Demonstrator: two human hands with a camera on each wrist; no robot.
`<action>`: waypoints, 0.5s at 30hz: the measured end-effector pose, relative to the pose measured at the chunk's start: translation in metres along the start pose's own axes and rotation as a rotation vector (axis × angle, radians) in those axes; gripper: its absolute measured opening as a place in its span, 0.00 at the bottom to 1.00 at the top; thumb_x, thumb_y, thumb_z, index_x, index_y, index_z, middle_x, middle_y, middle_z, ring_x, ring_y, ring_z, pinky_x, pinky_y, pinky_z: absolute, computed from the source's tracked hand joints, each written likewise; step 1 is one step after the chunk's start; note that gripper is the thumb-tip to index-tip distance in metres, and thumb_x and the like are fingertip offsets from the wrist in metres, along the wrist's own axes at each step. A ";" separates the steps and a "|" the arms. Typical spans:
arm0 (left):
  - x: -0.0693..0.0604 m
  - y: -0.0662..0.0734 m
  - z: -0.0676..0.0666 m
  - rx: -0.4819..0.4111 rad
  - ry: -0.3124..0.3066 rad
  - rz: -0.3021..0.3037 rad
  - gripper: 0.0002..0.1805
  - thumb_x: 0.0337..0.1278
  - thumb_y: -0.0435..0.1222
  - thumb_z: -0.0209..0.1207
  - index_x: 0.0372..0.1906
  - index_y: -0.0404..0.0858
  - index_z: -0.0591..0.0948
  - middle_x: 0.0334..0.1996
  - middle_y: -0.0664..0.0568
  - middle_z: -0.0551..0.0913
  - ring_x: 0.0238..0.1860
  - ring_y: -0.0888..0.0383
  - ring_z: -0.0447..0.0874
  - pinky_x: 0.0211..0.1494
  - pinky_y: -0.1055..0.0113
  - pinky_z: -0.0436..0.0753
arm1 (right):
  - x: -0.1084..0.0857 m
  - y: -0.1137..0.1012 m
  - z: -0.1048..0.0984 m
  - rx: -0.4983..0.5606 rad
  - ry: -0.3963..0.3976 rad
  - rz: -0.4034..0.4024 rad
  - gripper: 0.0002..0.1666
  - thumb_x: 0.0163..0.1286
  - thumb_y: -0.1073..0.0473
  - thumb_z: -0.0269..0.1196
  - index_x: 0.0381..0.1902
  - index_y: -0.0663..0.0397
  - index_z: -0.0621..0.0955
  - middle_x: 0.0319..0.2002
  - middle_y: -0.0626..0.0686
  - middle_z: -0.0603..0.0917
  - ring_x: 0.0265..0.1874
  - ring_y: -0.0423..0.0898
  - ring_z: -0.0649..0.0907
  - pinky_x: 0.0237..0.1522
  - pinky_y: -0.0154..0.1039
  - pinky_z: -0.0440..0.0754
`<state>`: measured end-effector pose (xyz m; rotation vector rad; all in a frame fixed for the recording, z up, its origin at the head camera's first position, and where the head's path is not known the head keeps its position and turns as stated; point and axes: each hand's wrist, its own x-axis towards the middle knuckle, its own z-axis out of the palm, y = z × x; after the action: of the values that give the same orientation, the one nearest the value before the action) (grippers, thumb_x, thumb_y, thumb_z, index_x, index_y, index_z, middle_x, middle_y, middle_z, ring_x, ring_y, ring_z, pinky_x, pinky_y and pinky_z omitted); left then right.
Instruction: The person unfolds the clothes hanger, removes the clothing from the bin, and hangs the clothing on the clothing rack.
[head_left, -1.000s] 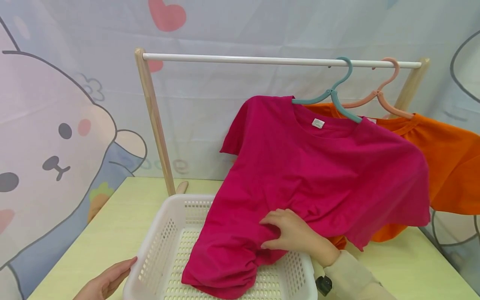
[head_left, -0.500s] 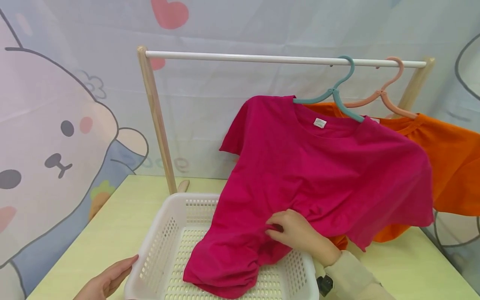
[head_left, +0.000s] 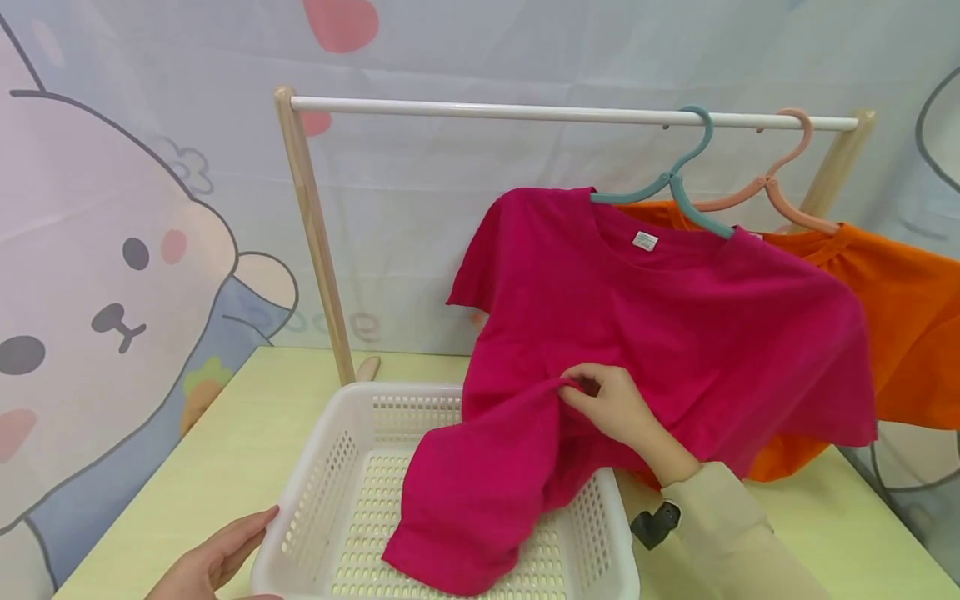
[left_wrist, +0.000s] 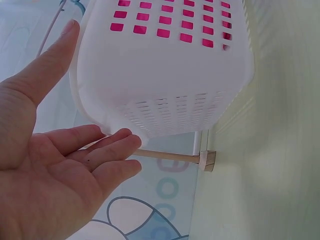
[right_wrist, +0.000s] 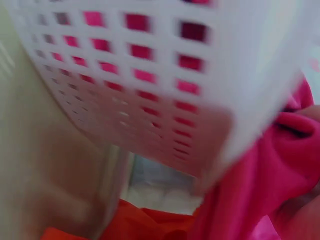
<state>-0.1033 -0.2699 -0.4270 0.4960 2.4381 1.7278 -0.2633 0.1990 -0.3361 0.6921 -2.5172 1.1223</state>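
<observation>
A magenta T-shirt (head_left: 675, 333) hangs on a teal hanger (head_left: 688, 196), its lower part draping into a white plastic basket (head_left: 300, 508). My right hand (head_left: 618, 408) pinches a fold of this shirt above the basket's right side. In the right wrist view the bunched magenta cloth (right_wrist: 260, 185) is beside the basket's perforated wall. At the basket's left side my left hand (head_left: 213, 560) touches the rim with extended fingers. From the left wrist, the thumb and fingers of that hand (left_wrist: 60, 165) are spread near the basket rim.
Behind the magenta shirt, an orange T-shirt (head_left: 915, 333) hangs on a pink hanger (head_left: 798, 212). Both hangers hook over the white rod (head_left: 480, 110) of a wood-legged rack. Basket and rack stand on a pale yellow table (head_left: 232, 417), before a printed cloth backdrop (head_left: 420, 250).
My right hand has closed on the magenta shirt and moved up and rightward, lifting a fold and drawing the hem right in the basket. The left hand stays at the rim.
</observation>
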 end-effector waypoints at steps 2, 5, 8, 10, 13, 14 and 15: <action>0.001 0.002 0.000 -0.009 -0.006 -0.028 0.41 0.53 0.24 0.64 0.68 0.17 0.55 0.55 0.86 0.66 0.56 0.85 0.63 0.49 0.81 0.73 | 0.005 0.000 -0.007 -0.011 0.038 0.042 0.05 0.63 0.66 0.65 0.37 0.61 0.85 0.28 0.51 0.84 0.24 0.39 0.74 0.29 0.31 0.73; 0.001 0.006 0.000 -0.002 -0.011 -0.062 0.43 0.54 0.26 0.64 0.68 0.15 0.52 0.55 0.86 0.65 0.56 0.86 0.62 0.48 0.81 0.73 | 0.012 -0.001 -0.017 -0.012 0.096 0.084 0.07 0.63 0.65 0.64 0.38 0.63 0.85 0.31 0.55 0.86 0.27 0.41 0.77 0.31 0.31 0.75; 0.001 0.008 -0.001 0.000 -0.017 -0.111 0.45 0.55 0.28 0.65 0.69 0.17 0.51 0.56 0.82 0.65 0.55 0.86 0.62 0.49 0.80 0.74 | 0.019 -0.002 -0.028 -0.006 0.150 0.123 0.09 0.64 0.64 0.63 0.39 0.64 0.85 0.33 0.57 0.86 0.29 0.41 0.79 0.33 0.29 0.76; 0.001 0.009 -0.001 0.000 -0.020 -0.132 0.45 0.55 0.29 0.65 0.70 0.18 0.51 0.57 0.78 0.65 0.55 0.86 0.63 0.49 0.79 0.74 | 0.024 -0.003 -0.035 -0.001 0.187 0.144 0.10 0.65 0.63 0.63 0.40 0.64 0.85 0.33 0.58 0.86 0.29 0.39 0.79 0.33 0.28 0.75; 0.001 0.010 -0.001 0.002 -0.026 -0.130 0.45 0.56 0.29 0.64 0.70 0.18 0.51 0.59 0.74 0.65 0.55 0.86 0.63 0.49 0.79 0.74 | 0.031 -0.004 -0.045 -0.010 0.242 0.181 0.12 0.66 0.61 0.62 0.42 0.64 0.85 0.32 0.56 0.85 0.27 0.35 0.77 0.32 0.27 0.74; 0.002 0.010 -0.001 0.000 -0.029 -0.124 0.45 0.56 0.29 0.64 0.70 0.18 0.51 0.58 0.75 0.64 0.55 0.86 0.62 0.50 0.79 0.74 | 0.033 -0.005 -0.048 -0.010 0.261 0.195 0.12 0.66 0.60 0.62 0.42 0.63 0.85 0.31 0.54 0.85 0.27 0.33 0.77 0.32 0.26 0.73; 0.002 0.009 -0.001 -0.004 -0.032 -0.120 0.45 0.56 0.29 0.64 0.70 0.17 0.50 0.58 0.77 0.64 0.55 0.86 0.62 0.50 0.80 0.74 | 0.036 -0.005 -0.051 -0.006 0.281 0.211 0.13 0.66 0.60 0.62 0.42 0.63 0.85 0.30 0.52 0.84 0.27 0.32 0.76 0.32 0.26 0.73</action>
<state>-0.1033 -0.2674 -0.4177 0.3659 2.3890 1.6639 -0.2864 0.2233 -0.2838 0.2483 -2.3881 1.1874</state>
